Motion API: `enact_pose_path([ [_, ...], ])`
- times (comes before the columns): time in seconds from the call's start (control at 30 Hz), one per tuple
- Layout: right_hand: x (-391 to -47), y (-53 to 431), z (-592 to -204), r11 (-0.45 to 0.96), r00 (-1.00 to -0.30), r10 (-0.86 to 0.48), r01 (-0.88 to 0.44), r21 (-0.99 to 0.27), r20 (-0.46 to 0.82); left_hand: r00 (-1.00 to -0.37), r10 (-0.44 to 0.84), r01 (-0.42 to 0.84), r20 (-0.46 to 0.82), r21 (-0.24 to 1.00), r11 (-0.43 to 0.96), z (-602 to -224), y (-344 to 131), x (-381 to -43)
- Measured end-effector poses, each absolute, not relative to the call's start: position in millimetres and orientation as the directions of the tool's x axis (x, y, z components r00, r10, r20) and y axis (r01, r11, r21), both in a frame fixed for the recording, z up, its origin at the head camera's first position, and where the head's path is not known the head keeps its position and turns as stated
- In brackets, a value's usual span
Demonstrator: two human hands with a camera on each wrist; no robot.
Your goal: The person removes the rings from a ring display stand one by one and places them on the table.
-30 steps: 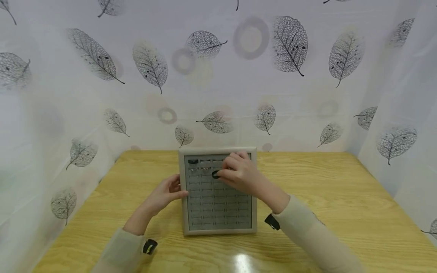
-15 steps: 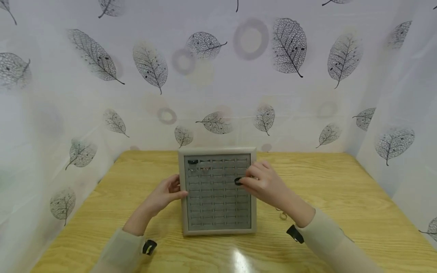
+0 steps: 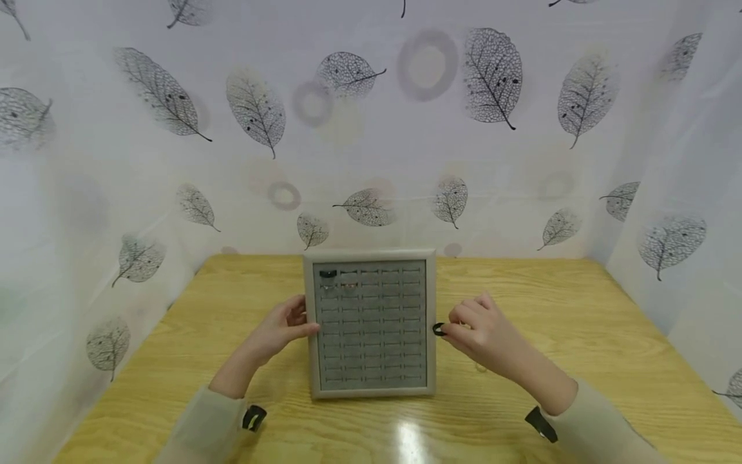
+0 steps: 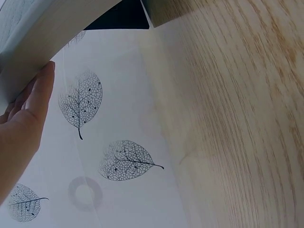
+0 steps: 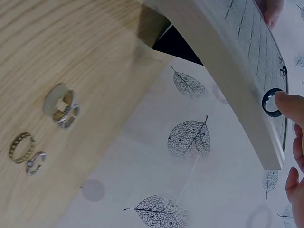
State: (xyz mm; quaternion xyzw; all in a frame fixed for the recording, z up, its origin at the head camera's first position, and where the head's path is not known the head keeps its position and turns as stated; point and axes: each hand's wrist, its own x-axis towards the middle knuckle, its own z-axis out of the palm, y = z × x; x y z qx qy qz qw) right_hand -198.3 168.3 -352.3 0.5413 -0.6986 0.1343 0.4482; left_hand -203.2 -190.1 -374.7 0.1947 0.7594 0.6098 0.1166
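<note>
A ring display (image 3: 373,348) with a pale frame and a slotted grey panel stands propped up on the table. My left hand (image 3: 278,332) grips its left edge, thumb at the front and fingers behind. Just off the right edge, my right hand (image 3: 493,335) pinches a black ring (image 3: 435,327) between thumb and finger. In the right wrist view that black ring (image 5: 264,105) appears in front of the frame. Another black ring (image 3: 328,274) sits in the top left slot. Below it are a silver ring (image 3: 328,286) and a reddish-gold ring (image 3: 349,285).
On the wooden table (image 3: 556,309), right of the display, lie several loose rings. Among them are a wide silver ring (image 5: 53,100), a gold chain-link ring (image 5: 13,151) and a small silver ring (image 5: 31,166). A leaf-print sheet (image 3: 371,161) surrounds the table.
My right hand has drawn the black ring away from the panel's upper part, rightward and down past the frame's edge. My left hand has kept its hold on the display.
</note>
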Motion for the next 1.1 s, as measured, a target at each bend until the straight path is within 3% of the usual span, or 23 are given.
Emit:
enact_pose_path([
  [0.17,-194,181,-364,0.389,-0.045,-0.656,-0.876,0.287,0.753,-0.902,0.427,0.157,0.059,0.968,0.198,-375,-190,-204],
  [0.5,-186,211,-393,0.449,-0.204,-0.728,-0.863,0.23,0.655,-0.908,0.417,0.147,0.049,0.967,0.208,-374,-190,-204],
  [1.1,-173,232,-410,0.475,-0.358,-0.84,-0.848,0.235,0.407,-0.909,0.416,0.124,0.033,0.973,0.194,-372,-190,-202],
])
